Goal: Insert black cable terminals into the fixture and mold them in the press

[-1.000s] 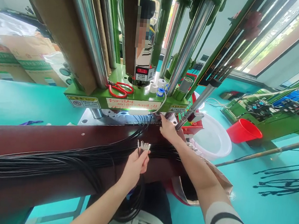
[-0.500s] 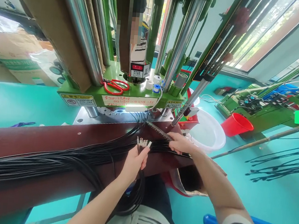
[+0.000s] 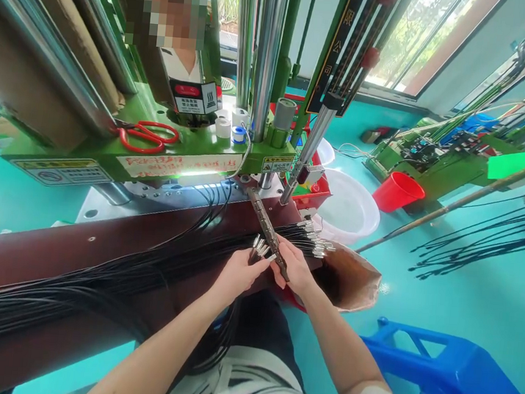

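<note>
My left hand (image 3: 236, 274) is closed around a small bunch of black cables with metal tips (image 3: 260, 246), held upright over the dark brown bench (image 3: 74, 248). My right hand (image 3: 296, 272) grips the near end of a long narrow metal bar (image 3: 265, 225) that slants from the machine base toward me. Both hands meet beside each other at the cable tips. A thick bundle of black cables (image 3: 99, 281) lies along the bench to the left, and more metal-tipped ends (image 3: 316, 243) fan out just right of my hands.
A green press machine (image 3: 156, 151) with chrome columns stands behind the bench; red scissors (image 3: 146, 136) and tape rolls (image 3: 232, 127) lie on it. Another person stands behind it. A white basin (image 3: 351, 208), red bucket (image 3: 396, 191), brown bag (image 3: 351, 278) and blue stool (image 3: 449, 373) are at right.
My right hand drew back from the machine base, bringing the metal bar toward me until it met my left hand. The view shifted closer and to the right.
</note>
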`<state>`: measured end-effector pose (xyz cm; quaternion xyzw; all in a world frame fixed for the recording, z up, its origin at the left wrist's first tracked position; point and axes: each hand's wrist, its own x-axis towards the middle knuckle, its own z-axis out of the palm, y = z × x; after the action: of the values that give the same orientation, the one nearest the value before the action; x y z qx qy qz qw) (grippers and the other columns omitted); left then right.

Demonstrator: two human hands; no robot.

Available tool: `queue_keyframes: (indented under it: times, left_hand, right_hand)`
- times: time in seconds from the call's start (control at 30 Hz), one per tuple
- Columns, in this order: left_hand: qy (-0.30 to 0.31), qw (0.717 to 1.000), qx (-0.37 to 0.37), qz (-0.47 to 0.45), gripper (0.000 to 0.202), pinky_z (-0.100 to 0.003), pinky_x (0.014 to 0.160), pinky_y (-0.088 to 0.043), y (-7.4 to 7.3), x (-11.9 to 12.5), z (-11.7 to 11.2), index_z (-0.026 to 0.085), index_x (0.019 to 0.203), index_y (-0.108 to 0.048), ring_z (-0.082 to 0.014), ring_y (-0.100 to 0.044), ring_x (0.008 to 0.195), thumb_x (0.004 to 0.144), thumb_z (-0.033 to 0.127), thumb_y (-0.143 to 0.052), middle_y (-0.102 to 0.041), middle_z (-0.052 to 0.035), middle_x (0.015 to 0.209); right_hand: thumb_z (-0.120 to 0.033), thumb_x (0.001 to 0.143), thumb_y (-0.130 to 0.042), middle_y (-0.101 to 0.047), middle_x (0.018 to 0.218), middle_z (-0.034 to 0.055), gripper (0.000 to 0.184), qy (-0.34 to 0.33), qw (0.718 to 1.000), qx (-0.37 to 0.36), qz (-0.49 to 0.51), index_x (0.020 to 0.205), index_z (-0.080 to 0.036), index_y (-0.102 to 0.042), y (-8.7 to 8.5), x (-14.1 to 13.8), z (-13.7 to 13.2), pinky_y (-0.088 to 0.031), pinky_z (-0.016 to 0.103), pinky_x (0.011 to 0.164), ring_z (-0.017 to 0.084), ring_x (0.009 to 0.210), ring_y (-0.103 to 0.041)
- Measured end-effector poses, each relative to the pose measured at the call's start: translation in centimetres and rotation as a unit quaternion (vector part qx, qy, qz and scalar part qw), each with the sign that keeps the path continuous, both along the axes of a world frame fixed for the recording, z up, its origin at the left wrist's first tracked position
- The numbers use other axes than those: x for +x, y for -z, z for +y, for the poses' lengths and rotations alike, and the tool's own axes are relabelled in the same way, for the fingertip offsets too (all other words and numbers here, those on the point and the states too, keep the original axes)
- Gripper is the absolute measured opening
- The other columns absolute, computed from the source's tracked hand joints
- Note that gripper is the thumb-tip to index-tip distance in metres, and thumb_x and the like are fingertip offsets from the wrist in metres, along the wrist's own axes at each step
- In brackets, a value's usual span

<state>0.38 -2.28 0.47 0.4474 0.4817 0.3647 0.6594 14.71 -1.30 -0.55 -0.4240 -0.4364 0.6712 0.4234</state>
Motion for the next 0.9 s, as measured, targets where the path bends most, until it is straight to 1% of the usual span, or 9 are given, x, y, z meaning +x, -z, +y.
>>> queue_keyframes:
  times: [0.1,0.3,0.4,0.47,0.5,0.57,0.7,0.8,0.9]
  left_hand:
    - [0.011,1.0,0.002,0.017,0.027,-0.018,0.033,-0.015,0.1,-0.2,0.0,0.016,0.062,-0.046,-0.0024,-0.021,0.033,0.067,0.039,-0.061,-0.033,0.0093,0.04]
    - [-0.014,0.999,0.007,0.034,0.027,-0.018,0.033,-0.019,0.6,-0.6,-0.2,0.016,0.062,-0.049,-0.004,-0.029,0.034,0.067,0.039,-0.062,-0.04,0.0069,0.042]
    - [-0.072,0.996,0.04,0.028,0.028,-0.018,0.036,-0.029,0.3,-1.0,0.0,0.016,0.069,-0.051,-0.0061,-0.038,0.037,0.072,0.043,-0.056,-0.044,0.0055,0.046]
    - [-0.131,0.99,0.048,-0.004,0.028,-0.016,0.036,-0.027,0.0,-1.3,0.2,0.018,0.08,-0.05,-0.0048,-0.035,0.036,0.075,0.045,-0.053,-0.04,0.008,0.047]
    - [-0.143,0.989,0.038,-0.024,0.028,-0.015,0.034,-0.023,-0.1,-1.3,0.3,0.019,0.085,-0.049,-0.0038,-0.03,0.035,0.075,0.046,-0.052,-0.036,0.0097,0.047]
    - [-0.119,0.992,0.001,-0.049,0.03,-0.014,0.032,-0.015,-0.3,-1.2,0.3,0.021,0.087,-0.046,-0.0024,-0.022,0.034,0.074,0.046,-0.054,-0.029,0.0117,0.047]
    - [-0.029,0.997,-0.054,-0.039,0.029,-0.015,0.032,-0.012,-0.4,-0.7,0.3,0.018,0.07,-0.044,-0.0011,-0.019,0.033,0.069,0.042,-0.06,-0.026,0.0114,0.042]
    - [-0.013,0.994,-0.094,-0.061,0.03,-0.016,0.033,-0.008,-0.3,-0.6,0.2,0.017,0.066,-0.043,-0.0006,-0.013,0.034,0.068,0.042,-0.061,-0.022,0.012,0.041]
    - [-0.013,0.991,-0.106,-0.084,0.03,-0.016,0.034,-0.007,-0.1,-0.9,0.3,0.017,0.066,-0.043,-0.0006,-0.012,0.035,0.068,0.041,-0.062,-0.021,0.0122,0.041]
  right_hand:
    - [-0.043,0.086,-0.043,-0.047,0.044,-0.0076,0.05,-0.005,0.999,0.017,-0.03,0.129,-0.017,-0.04,-0.1,0.1,-0.2,-0.027,0.017,0.026,0.006,0.026,-0.037]
    - [-0.04,0.087,-0.042,-0.045,0.045,-0.0077,0.047,-0.031,0.99,0.073,-0.118,0.129,-0.019,-0.043,-0.6,-0.4,-0.7,-0.024,0.017,0.027,0.005,0.028,-0.035]
    - [-0.04,0.087,-0.042,-0.046,0.047,-0.0073,0.047,-0.013,0.995,0.049,-0.09,0.129,-0.019,-0.042,-0.5,-0.4,-0.7,-0.024,0.017,0.027,0.005,0.028,-0.037]
    - [-0.042,0.086,-0.043,-0.047,0.048,-0.0072,0.048,0.006,0.997,0.029,-0.07,0.129,-0.02,-0.042,-0.3,-0.3,-0.7,-0.024,0.017,0.027,0.006,0.028,-0.038]
    - [-0.042,0.085,-0.044,-0.047,0.048,-0.0072,0.049,0.012,0.998,0.024,-0.064,0.129,-0.02,-0.042,-0.3,-0.3,-0.7,-0.025,0.017,0.027,0.006,0.028,-0.038]
    - [-0.043,0.085,-0.044,-0.048,0.049,-0.0071,0.049,0.016,0.998,0.022,-0.059,0.128,-0.021,-0.042,-0.2,-0.2,-0.7,-0.025,0.017,0.027,0.006,0.029,-0.039]
    - [-0.041,0.085,-0.044,-0.047,0.048,-0.007,0.048,0.004,0.997,0.034,-0.064,0.129,-0.02,-0.042,-0.1,0.0,-0.7,-0.025,0.017,0.028,0.005,0.029,-0.038]
    - [-0.04,0.086,-0.045,-0.046,0.048,-0.0066,0.048,-0.012,0.997,0.04,-0.072,0.129,-0.019,-0.043,-0.2,0.1,-0.7,-0.025,0.017,0.028,0.005,0.029,-0.038]
    - [-0.039,0.086,-0.045,-0.046,0.047,-0.0066,0.047,-0.028,0.996,0.037,-0.071,0.129,-0.019,-0.043,-0.2,0.2,-0.6,-0.024,0.017,0.028,0.005,0.028,-0.037]
